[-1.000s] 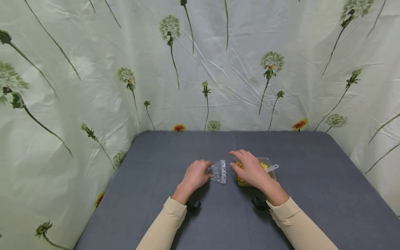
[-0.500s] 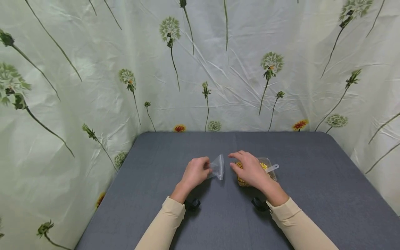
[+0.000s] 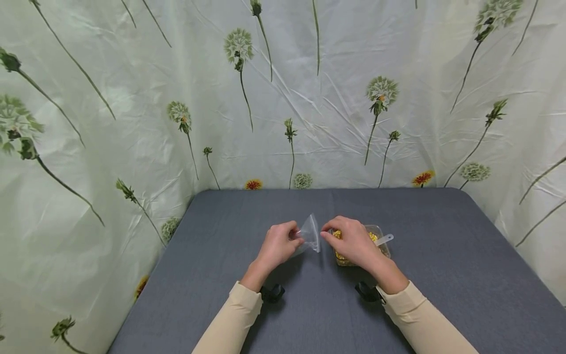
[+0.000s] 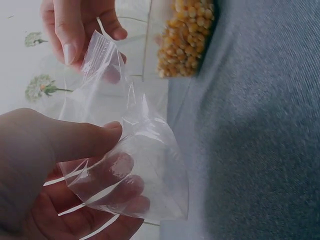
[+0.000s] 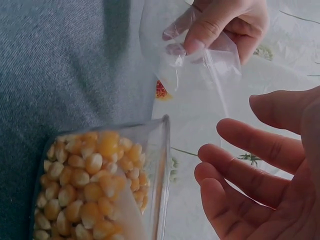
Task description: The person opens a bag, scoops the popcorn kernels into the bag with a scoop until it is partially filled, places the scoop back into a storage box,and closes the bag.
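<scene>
My left hand (image 3: 276, 244) pinches a small clear zip-lock bag (image 3: 311, 235) between thumb and fingers, and the bag's zip edge faces right. In the left wrist view no contents show inside the bag (image 4: 162, 180). Close to that zip edge, my right hand (image 3: 352, 242) has its thumb and fingers apart; the right wrist view shows nothing between them. Below the right hand stands a clear plastic container (image 5: 164, 170) of yellow corn kernels (image 5: 82, 197), partly hidden by the hand in the head view. A white spoon's handle (image 3: 384, 239) sticks out over the container's right side.
A grey cloth covers the table (image 3: 309, 309). Behind it and along the sides hangs a pale curtain (image 3: 327, 108) printed with dandelions. Black wrist straps (image 3: 272, 293) show under both wrists.
The bag has been tilted up in my left hand, its zip edge now higher and turned. My right thumb and fingers have come nearer each other and nearer the bag.
</scene>
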The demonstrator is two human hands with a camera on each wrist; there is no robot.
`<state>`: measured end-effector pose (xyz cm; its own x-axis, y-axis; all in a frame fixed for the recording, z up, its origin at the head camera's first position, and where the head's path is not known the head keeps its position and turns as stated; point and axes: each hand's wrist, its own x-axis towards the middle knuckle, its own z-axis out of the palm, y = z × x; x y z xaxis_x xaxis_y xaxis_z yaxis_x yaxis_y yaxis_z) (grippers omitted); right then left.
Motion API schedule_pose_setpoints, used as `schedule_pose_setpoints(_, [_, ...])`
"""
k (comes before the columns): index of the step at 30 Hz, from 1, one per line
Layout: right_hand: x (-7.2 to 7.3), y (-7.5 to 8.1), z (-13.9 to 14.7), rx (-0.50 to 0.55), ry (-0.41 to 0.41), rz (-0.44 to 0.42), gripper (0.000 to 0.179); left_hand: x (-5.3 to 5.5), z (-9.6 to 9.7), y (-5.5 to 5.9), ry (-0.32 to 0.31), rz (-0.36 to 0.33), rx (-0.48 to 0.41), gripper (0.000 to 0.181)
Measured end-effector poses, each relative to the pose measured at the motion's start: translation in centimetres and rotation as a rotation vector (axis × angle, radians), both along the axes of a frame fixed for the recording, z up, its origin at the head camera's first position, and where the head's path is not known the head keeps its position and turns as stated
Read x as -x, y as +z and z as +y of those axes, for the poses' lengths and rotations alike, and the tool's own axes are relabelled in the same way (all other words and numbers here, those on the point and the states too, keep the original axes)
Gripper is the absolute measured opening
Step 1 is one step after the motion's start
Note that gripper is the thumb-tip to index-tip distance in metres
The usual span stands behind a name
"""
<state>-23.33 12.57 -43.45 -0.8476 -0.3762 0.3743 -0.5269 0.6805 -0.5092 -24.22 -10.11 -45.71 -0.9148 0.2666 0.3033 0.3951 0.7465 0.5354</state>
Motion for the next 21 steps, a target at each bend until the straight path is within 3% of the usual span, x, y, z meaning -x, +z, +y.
schedule_pose_setpoints(11, [-0.3,0.5,-0.1,0.042,0.002,-0.008,0.005,-0.8,0.5,1.0,-0.038,-0.036,-0.101,0.020])
schedule_pose_setpoints(18, [-0.6,0.7,0.0,0.129,0.005,-0.096,0.006,-1.1,0.6,1.1,-0.075,-0.011,-0.116,0.019])
schedule_pose_setpoints(21, [-0.8,0.9,-0.1,0.163,-0.008,-0.139,0.007,-1.3,0.7,1.2,-0.087,-0.048,-0.102,0.019])
